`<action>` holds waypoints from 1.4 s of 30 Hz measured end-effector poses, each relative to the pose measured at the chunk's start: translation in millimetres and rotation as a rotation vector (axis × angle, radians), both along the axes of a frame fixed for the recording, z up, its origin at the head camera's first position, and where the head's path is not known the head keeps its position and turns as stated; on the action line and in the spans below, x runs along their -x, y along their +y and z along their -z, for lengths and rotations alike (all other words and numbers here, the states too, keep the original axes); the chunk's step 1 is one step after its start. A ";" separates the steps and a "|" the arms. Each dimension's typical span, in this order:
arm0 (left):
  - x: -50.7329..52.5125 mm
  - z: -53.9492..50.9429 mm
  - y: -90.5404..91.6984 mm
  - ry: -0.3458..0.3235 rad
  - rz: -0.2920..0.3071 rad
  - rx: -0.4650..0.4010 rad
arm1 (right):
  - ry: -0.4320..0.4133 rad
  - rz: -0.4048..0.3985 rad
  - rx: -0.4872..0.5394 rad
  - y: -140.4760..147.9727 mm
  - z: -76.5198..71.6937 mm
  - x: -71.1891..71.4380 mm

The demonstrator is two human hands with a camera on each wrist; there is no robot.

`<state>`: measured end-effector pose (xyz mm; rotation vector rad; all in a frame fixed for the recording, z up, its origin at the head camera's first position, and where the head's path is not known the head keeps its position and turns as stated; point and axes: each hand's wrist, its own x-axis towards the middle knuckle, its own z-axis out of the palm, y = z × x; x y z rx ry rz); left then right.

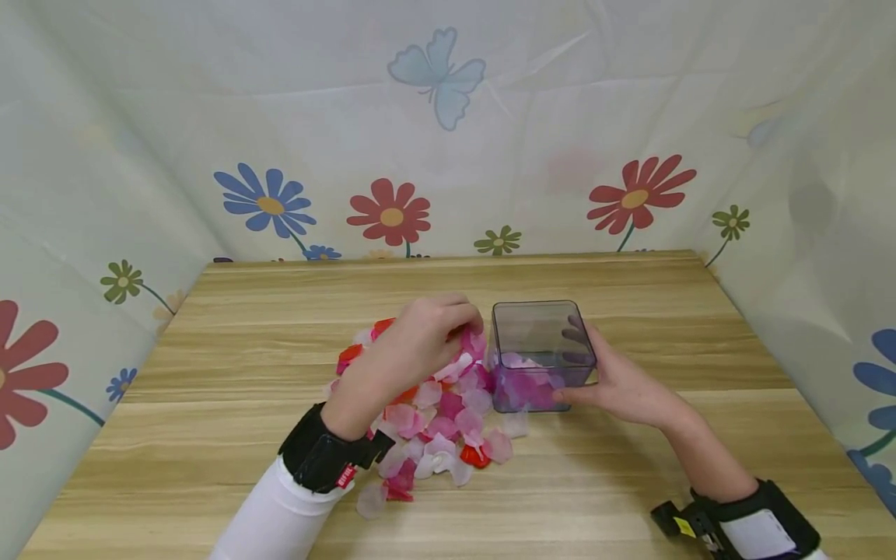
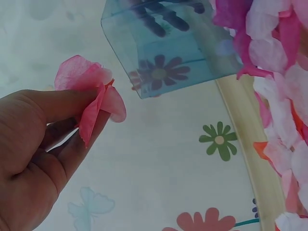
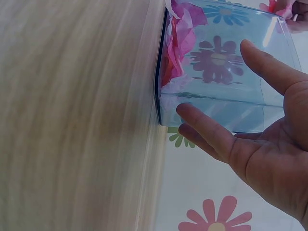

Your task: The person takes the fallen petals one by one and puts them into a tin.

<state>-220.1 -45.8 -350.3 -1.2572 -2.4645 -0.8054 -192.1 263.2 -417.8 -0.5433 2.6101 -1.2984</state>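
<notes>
Left wrist view shows the left hand (image 1: pixel 430 327) with thumb and fingertips closed in a light pinch on a few pink petals (image 2: pixel 79 72), held just beside the clear box (image 1: pixel 532 330). Thumb and fingers of the right hand (image 1: pixel 623 381) are spread across the box's right side, gripping it by opposite walls as it stands upright on the worktop (image 1: pixel 210 373). The step looks like bringing that pinch over to the box, and it would go best with the petals lifted above the rim before the fingers part, low enough inside that nothing drifts out. Soft pressure should be enough, since such thin pieces probably crease or stick to skin; the right hand does well to steady the walls without squeezing. The box is square, see-through and dark-edged, open at the top, with a low layer of pink and purple petals (image 1: pixel 525 385) at the bottom. Against its left side spreads a loose petal pile (image 1: pixel 442 428) of pale pink, magenta, white and orange-red, overlapping, thin and slightly curled.
</notes>
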 end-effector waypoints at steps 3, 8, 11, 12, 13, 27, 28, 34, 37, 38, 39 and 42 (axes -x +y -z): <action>0.0 -4.7 6.1 0.031 0.013 -0.009 | -0.005 -0.004 0.007 -0.1 -0.7 0.0; -2.0 -10.8 15.2 0.053 0.016 -0.011 | -0.004 -0.009 0.016 -0.5 -2.0 -0.2; -2.9 -12.1 19.8 0.047 0.012 -0.017 | -0.006 -0.007 0.013 -0.2 -2.3 -0.7; -2.7 -12.0 21.4 0.047 0.013 -0.016 | -0.008 -0.007 0.012 -0.2 -2.4 -0.7; -2.4 -12.0 23.1 0.048 0.013 -0.015 | -0.009 -0.007 0.011 -0.2 -2.5 -0.7; 2.5 -12.1 48.4 0.091 0.094 -0.068 | -0.010 -0.034 0.042 1.6 -0.9 1.1; 2.7 -11.2 50.2 0.095 0.097 -0.069 | -0.009 -0.035 0.045 1.7 -0.8 1.3; 5.8 -3.6 60.9 0.091 0.119 -0.057 | -0.003 -0.040 0.049 2.5 -1.8 0.6; 7.6 -0.4 64.7 0.086 0.129 -0.056 | -0.004 -0.036 0.045 2.5 -2.1 0.2; 8.3 0.7 65.6 0.084 0.131 -0.055 | -0.005 -0.036 0.043 2.5 -2.1 0.2; 8.9 1.7 66.4 0.081 0.134 -0.055 | -0.005 -0.035 0.042 2.4 -2.1 0.2; 10.8 4.1 68.4 0.074 0.138 -0.044 | -0.006 -0.036 0.043 2.1 -2.3 0.1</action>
